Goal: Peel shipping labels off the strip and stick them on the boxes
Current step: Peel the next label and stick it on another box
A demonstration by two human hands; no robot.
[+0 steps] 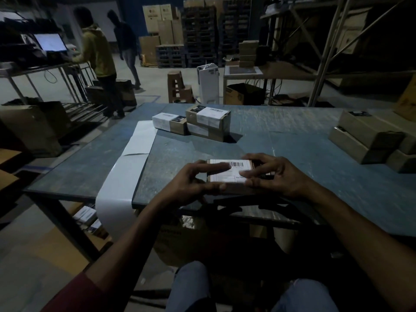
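Near the front edge of the blue table (pixel 292 136) lies a small cardboard box (pixel 227 186) with a white shipping label (pixel 234 171) on its top face. The left hand (pixel 191 183) has its forefinger stretched flat across the label beside the barcode, thumb along the box's near side. The right hand (pixel 276 174) presses spread fingers on the label's right part; neither grip is clenched. The backing strip (pixel 126 174) runs along the table's left side and droops over the edge. Labelled boxes (pixel 202 122) sit further back, plain boxes (pixel 369 140) at right.
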